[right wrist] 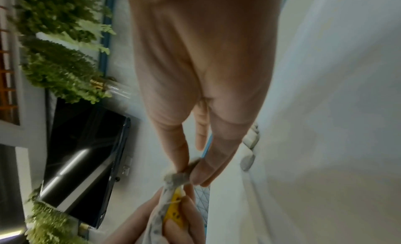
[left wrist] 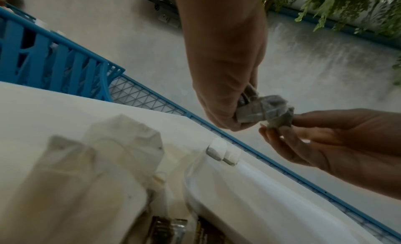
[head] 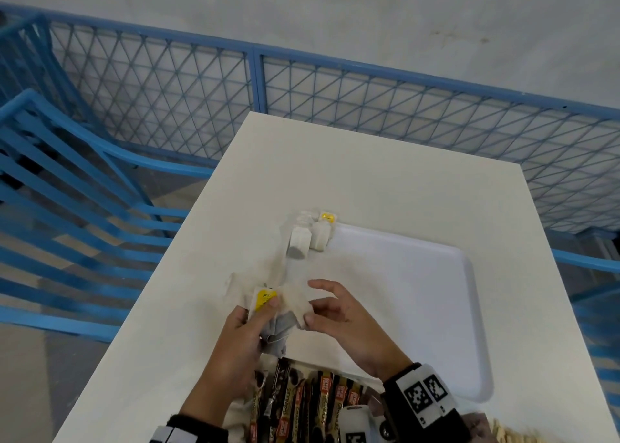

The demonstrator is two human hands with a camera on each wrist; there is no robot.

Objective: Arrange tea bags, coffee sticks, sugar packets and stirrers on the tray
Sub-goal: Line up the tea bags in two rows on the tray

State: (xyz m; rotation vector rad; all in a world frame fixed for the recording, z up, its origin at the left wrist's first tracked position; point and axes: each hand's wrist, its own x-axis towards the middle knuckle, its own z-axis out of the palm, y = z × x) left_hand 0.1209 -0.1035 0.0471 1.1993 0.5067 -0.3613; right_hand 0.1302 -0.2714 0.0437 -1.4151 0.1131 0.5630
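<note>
Left of the tray (head: 469, 308), the left hand (head: 241, 338) has its fingers curled round a small clump of tea bags (head: 280, 325), the thumb pressing a yellow paper tag (head: 265, 300) against them. Just right of that, at the tray's near-left edge, the right hand (head: 345, 318) pinches the corner of one bag between thumb and fingertips, the other fingers loosely extended. The step in hand looks like separating one bag from the clump. To do it well, I would keep the left grip steady, pull gently along the bag's flat side so the thin paper does not tear, and free any string or tag that snags before laying it down.

The bags are soft, grey-white, crumpled filter paper with dark contents showing through. Two placed tea bags (head: 308, 238) lie at the tray's far-left corner, pale, one with a yellow tag. The tray is smooth, glossy white plastic with rounded corners and a raised rim, resting on the matte cream worktop (head: 369, 174). Near the tray's front edge lie coffee sticks (head: 302, 405), slim, shiny dark-brown sachets with printed labels.
</note>
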